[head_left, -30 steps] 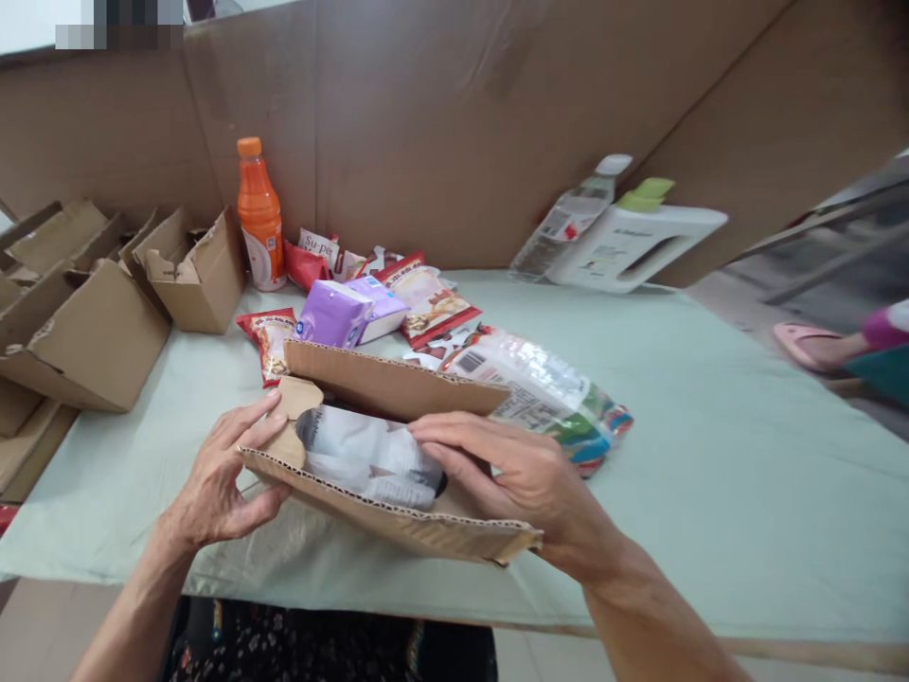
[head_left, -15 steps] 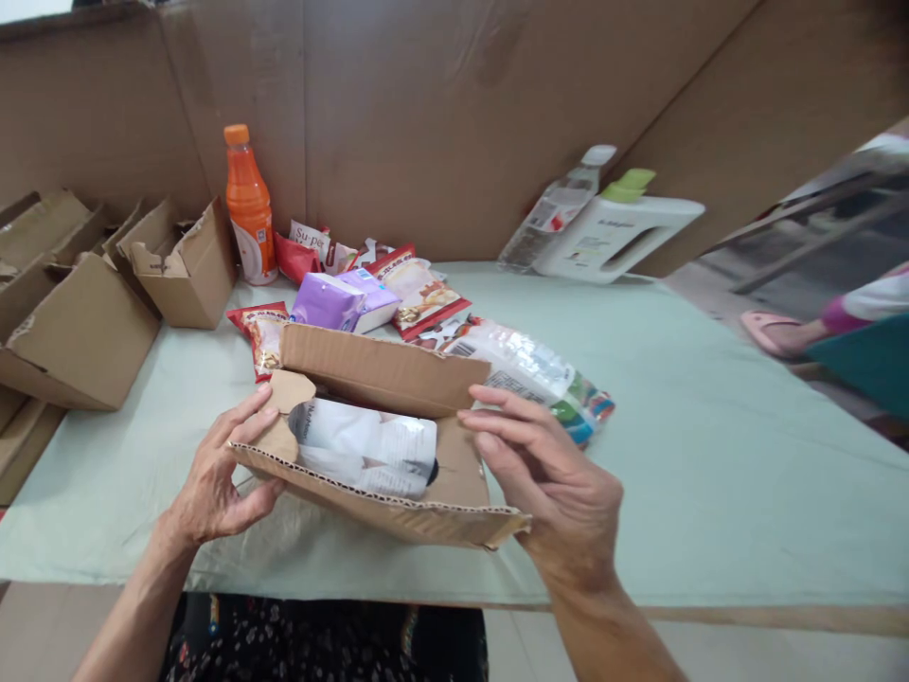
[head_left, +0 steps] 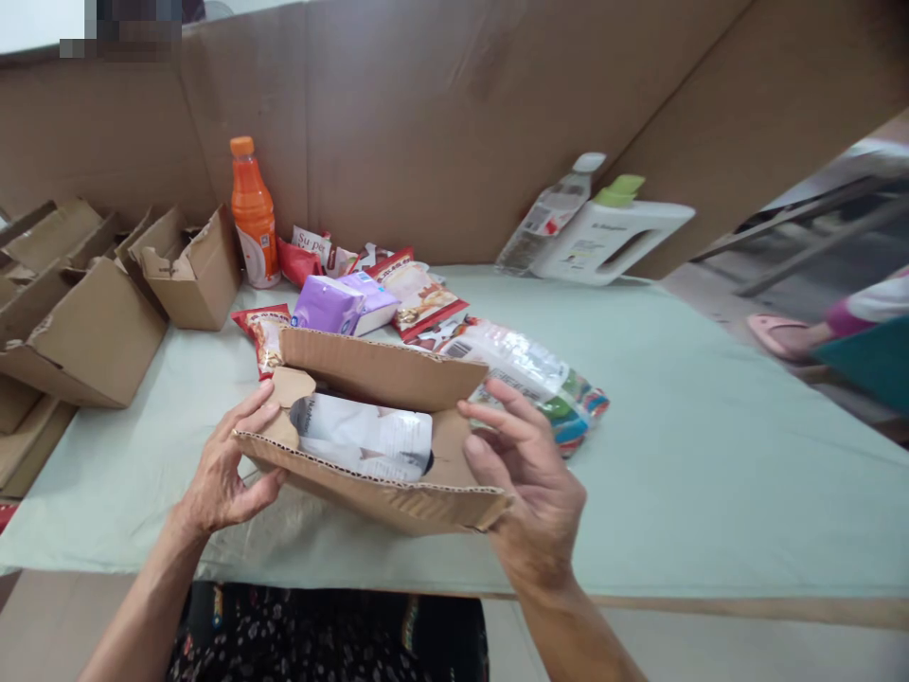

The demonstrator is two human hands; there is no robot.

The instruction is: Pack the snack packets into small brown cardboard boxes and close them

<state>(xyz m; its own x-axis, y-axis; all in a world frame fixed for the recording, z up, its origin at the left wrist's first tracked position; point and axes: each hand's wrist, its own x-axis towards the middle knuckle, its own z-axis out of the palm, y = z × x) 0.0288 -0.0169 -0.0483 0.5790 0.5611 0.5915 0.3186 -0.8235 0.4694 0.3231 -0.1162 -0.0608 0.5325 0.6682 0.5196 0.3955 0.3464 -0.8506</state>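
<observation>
as left hand (head_left: pixel 231 464) and right hand (head_left: pixel 536 478) grasp the carton (head_left: pixel 398 505) at nine and three o'clock, a pouch (head_left: pixel 365 436) is in, flaps (head_left: pixel 383 367) unclosed.

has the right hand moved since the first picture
Yes, to the right: measured against the orange bottle, the right hand's fingers have gone from over the pouch to the right end of the box.
</observation>
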